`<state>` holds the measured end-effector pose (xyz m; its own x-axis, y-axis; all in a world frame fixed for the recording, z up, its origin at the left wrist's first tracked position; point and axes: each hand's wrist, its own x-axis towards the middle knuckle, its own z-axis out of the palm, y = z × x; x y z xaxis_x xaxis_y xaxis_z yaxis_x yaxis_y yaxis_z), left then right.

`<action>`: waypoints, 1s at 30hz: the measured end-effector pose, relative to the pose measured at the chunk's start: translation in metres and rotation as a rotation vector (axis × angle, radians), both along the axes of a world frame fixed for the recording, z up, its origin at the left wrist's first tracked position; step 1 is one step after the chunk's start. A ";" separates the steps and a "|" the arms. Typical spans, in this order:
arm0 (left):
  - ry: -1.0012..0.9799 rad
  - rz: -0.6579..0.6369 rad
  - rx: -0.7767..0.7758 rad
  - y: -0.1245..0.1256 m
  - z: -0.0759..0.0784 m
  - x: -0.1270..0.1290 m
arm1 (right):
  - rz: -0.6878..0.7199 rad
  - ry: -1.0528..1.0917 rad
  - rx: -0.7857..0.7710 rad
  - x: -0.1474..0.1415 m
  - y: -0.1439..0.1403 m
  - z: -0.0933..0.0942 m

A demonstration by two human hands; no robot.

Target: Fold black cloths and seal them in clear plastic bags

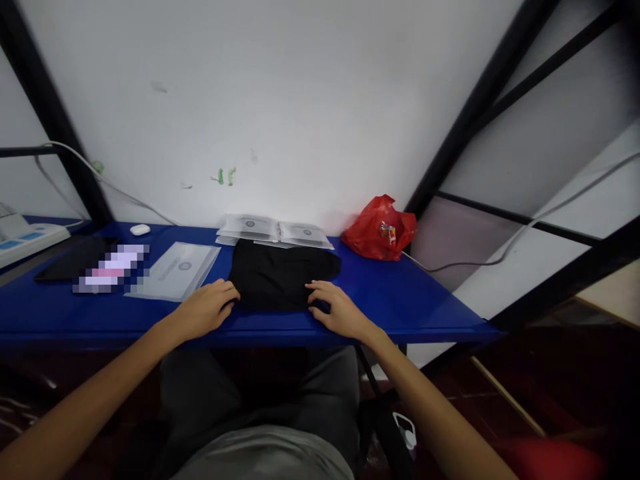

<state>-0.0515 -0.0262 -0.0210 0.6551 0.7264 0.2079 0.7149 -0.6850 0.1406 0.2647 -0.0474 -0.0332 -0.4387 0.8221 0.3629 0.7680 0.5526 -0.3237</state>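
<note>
A folded black cloth (273, 277), apparently a garment, lies flat near the front edge of the blue desk. My left hand (207, 308) is at the cloth's lower left edge, fingers curled and thumb brought in to pinch it. On the right side of the cloth, my right hand (339, 310) has bent fingers and thumb closing on the fabric near its lower right corner. What lies under the fingertips is hidden. Just behind the cloth, and partly touching it, are frosted plastic bags (250, 227) with printed labels. Another stack of frosted bags (183, 267) lies left of my left hand.
A red plastic bag (381, 230) stands at the back right of the blue desk (400, 293). At left are a blurred-out phone (113, 268), a dark flat tablet-like object (70, 260), a white earbud case (140, 229) and a power strip (35, 240). Black metal posts flank the desk.
</note>
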 end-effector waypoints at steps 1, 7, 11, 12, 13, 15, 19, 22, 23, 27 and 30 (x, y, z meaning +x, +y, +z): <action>-0.001 0.000 0.006 0.000 0.000 0.000 | -0.003 0.000 0.004 -0.001 0.000 0.000; -0.009 0.045 -0.006 -0.002 -0.001 0.001 | -0.014 -0.019 0.001 -0.001 -0.001 0.002; -0.013 0.068 -0.015 0.001 -0.004 0.000 | -0.006 -0.043 -0.007 0.002 -0.001 0.005; -0.015 0.060 -0.016 0.001 -0.004 -0.001 | -0.005 -0.049 -0.008 0.003 0.000 0.005; -0.015 0.049 -0.018 0.002 -0.004 -0.001 | -0.008 -0.053 -0.008 0.004 0.000 0.005; -0.011 0.032 -0.025 0.002 -0.003 -0.002 | -0.016 -0.063 -0.009 0.004 0.001 0.005; 0.007 0.054 -0.086 0.000 0.006 -0.004 | -0.014 -0.082 -0.026 0.003 0.000 0.007; -0.002 0.097 -0.183 -0.004 0.018 -0.005 | 0.006 -0.094 -0.073 0.000 -0.004 0.016; -0.018 0.103 -0.217 -0.004 0.023 -0.005 | 0.015 -0.094 -0.098 -0.001 -0.005 0.020; -0.126 0.110 -0.311 -0.001 0.041 -0.006 | 0.044 -0.052 -0.167 -0.007 -0.005 0.041; -0.198 0.225 -0.301 0.009 0.050 -0.004 | 0.008 -0.003 -0.148 -0.010 0.006 0.054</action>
<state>-0.0558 -0.0174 0.0293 0.4417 0.8944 0.0709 0.7812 -0.4222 0.4599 0.2543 -0.0414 0.0211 -0.4461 0.8631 0.2369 0.7651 0.5051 -0.3994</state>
